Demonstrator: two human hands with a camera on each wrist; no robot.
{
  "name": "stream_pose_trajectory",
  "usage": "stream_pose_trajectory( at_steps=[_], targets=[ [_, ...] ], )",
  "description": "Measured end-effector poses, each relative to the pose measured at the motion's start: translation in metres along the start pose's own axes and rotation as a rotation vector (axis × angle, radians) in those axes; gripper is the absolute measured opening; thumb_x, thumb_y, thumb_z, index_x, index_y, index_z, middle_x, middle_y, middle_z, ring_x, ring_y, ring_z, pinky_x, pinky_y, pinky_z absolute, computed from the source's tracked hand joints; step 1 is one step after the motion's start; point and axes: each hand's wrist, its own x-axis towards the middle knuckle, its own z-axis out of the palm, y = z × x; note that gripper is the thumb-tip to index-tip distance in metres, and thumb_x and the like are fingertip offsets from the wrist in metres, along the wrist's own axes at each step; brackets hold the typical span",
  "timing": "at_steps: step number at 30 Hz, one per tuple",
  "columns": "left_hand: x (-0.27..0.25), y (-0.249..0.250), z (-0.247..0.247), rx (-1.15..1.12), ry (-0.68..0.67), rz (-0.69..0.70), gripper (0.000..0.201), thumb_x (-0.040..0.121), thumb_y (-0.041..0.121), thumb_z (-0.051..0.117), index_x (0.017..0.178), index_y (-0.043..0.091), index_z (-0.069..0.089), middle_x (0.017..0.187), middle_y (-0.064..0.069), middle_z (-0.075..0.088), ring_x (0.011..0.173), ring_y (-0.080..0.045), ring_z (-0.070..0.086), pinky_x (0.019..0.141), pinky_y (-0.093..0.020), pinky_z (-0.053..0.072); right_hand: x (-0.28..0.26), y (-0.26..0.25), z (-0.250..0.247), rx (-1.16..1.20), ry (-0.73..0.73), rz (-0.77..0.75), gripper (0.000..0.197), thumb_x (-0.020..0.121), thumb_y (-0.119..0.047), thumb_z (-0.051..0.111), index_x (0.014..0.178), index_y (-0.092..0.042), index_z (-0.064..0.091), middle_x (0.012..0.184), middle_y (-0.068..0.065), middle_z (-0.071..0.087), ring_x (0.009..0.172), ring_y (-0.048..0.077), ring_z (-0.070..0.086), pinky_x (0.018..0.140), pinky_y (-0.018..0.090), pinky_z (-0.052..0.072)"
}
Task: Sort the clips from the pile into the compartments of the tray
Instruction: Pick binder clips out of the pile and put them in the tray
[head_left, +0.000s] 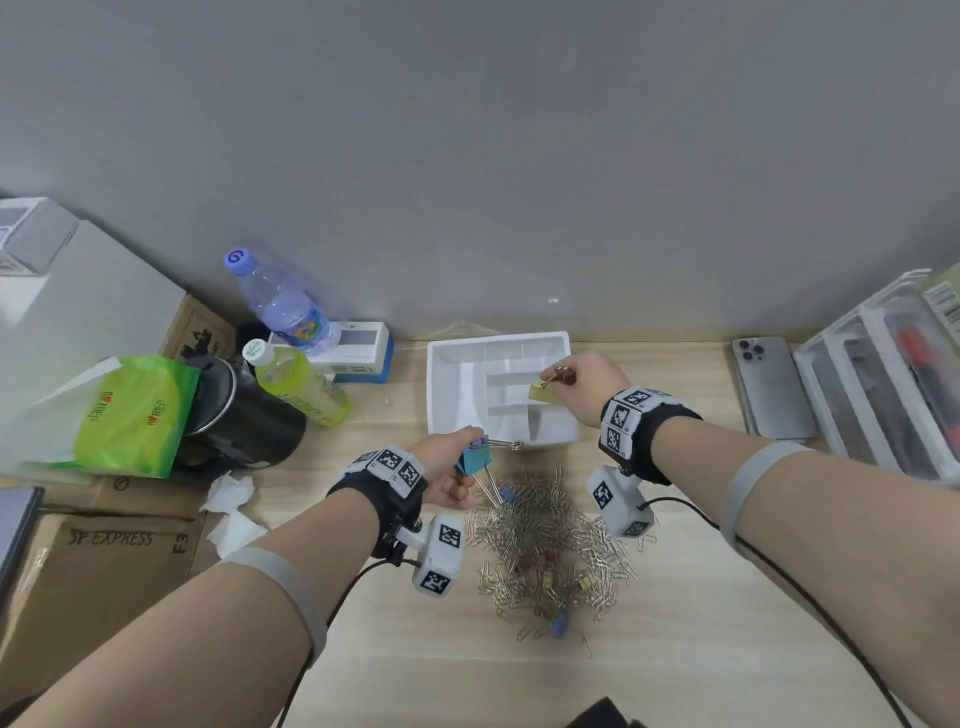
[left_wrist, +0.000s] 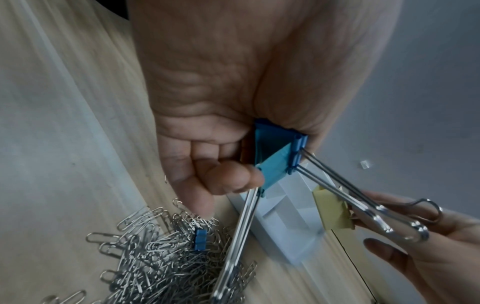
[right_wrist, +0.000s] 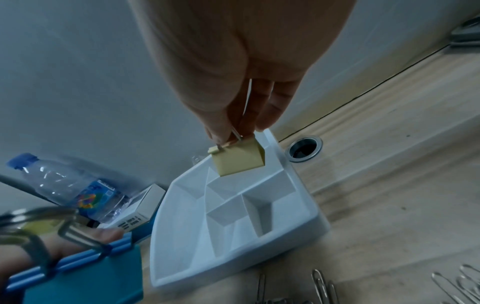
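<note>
My right hand (head_left: 558, 378) pinches the wire handle of a yellow binder clip (head_left: 543, 393), which hangs over the right-hand compartments of the white tray (head_left: 441, 395). From the right wrist, the yellow binder clip (right_wrist: 239, 159) dangles just above the tray's (right_wrist: 306, 197) far end. My left hand (head_left: 449, 462) grips large blue binder clips (head_left: 474, 460) near the tray's front left corner. Their wire handles stick out right and down, and the blue bodies (left_wrist: 274, 158) sit between thumb and fingers. The pile of silver paper clips (head_left: 550, 540), with small coloured binder clips in it, lies below both hands.
Left of the tray stand a water bottle (head_left: 280, 299), a green bottle (head_left: 301, 389), a black pot (head_left: 244, 421) and a green bag (head_left: 130, 415). A phone (head_left: 774, 395) and clear boxes (head_left: 883, 374) lie right. A cable hole (right_wrist: 303, 149) sits behind the tray.
</note>
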Motion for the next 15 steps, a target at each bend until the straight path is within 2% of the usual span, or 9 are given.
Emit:
stream_pose_trajectory(
  at_steps=[2,4,7,10,12,15],
  targets=[
    [0.007,0.003,-0.003,-0.007,-0.011,-0.014,0.042,0.095,0.05,0.049,0.094,0.008,0.05,0.061,-0.008,0.047,0.044,-0.018,0.041,0.059,-0.032,0.052,0.011,0.002,0.005,-0.027,-0.005,0.001,0.018,0.092,-0.022,0.061,0.101,-0.024,0.076,0.1,-0.004,0.073,0.083,0.014,0.064,0.072,0.024,0.049],
    [0.013,0.005,-0.005,-0.015,-0.021,-0.025,0.043,0.095,0.051,0.049,0.097,0.008,0.05,0.061,-0.007,0.047,0.045,-0.018,0.042,0.062,-0.032,0.053,0.019,0.004,0.01,-0.07,-0.022,-0.016,0.019,0.093,-0.022,0.059,0.101,-0.024,0.076,0.101,-0.004,0.074,0.082,0.014,0.064,0.072,0.024,0.05],
    [0.022,0.009,-0.008,-0.027,-0.034,-0.04,0.044,0.096,0.051,0.047,0.096,0.007,0.051,0.061,-0.008,0.048,0.048,-0.019,0.041,0.065,-0.033,0.051,0.029,0.01,0.019,-0.194,-0.098,-0.049,0.021,0.095,-0.023,0.057,0.107,-0.026,0.074,0.104,-0.003,0.072,0.093,0.017,0.063,0.083,0.029,0.053],
    [0.028,0.012,-0.009,-0.035,-0.043,-0.054,0.043,0.096,0.05,0.048,0.09,0.008,0.051,0.062,-0.008,0.047,0.049,-0.019,0.04,0.066,-0.033,0.049,0.036,0.015,0.025,-0.426,-0.162,-0.068,0.027,0.096,-0.027,0.05,0.111,-0.035,0.071,0.11,0.001,0.068,0.109,0.029,0.053,0.091,0.036,0.049],
    [0.032,0.014,-0.01,-0.032,-0.048,-0.062,0.043,0.095,0.051,0.048,0.088,0.008,0.05,0.063,-0.008,0.046,0.049,-0.019,0.04,0.066,-0.033,0.049,0.038,0.017,0.028,-0.522,-0.171,-0.065,0.029,0.095,-0.027,0.049,0.112,-0.039,0.069,0.112,0.005,0.062,0.112,0.033,0.049,0.095,0.039,0.046],
    [0.036,0.017,-0.008,-0.024,-0.05,-0.07,0.043,0.096,0.051,0.047,0.088,0.008,0.05,0.063,-0.008,0.045,0.051,-0.018,0.039,0.067,-0.033,0.049,0.039,0.019,0.027,-0.572,-0.202,-0.064,0.033,0.093,-0.025,0.052,0.12,-0.04,0.065,0.118,0.007,0.055,0.115,0.033,0.047,0.099,0.039,0.042]
  ],
)
